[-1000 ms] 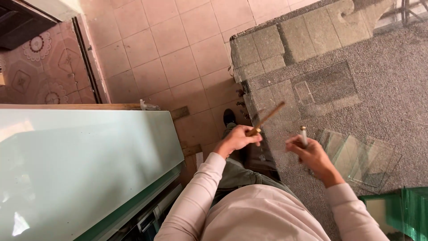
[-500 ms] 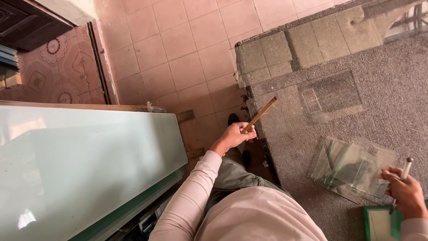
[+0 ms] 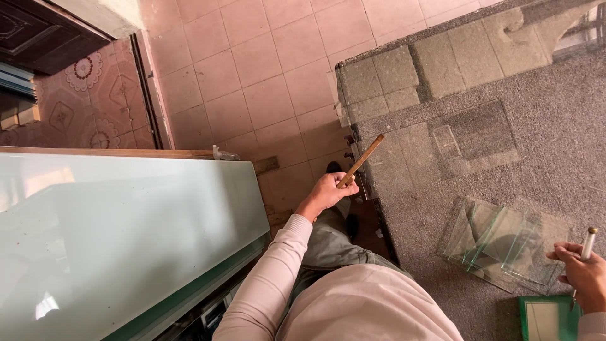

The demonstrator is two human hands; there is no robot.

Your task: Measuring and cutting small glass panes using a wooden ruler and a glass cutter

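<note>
My left hand grips one end of a thin wooden stick that points up and to the right, over the edge of a grey carpeted table. My right hand is at the right edge of the view. It holds a slim white pen-like tool with a brass cap, upright. Just left of that hand lie several small clear glass pieces, overlapping on the carpet.
A large frosted glass sheet lies at the left on a wooden-edged bench. Bigger glass panes rest on the far part of the table. A stack of green-edged glass sits at the bottom right. Pink floor tiles lie between.
My right hand has swung from the middle out to the right edge, past the small glass pieces, with the tool in it. The left hand has kept the stick nearly still.
</note>
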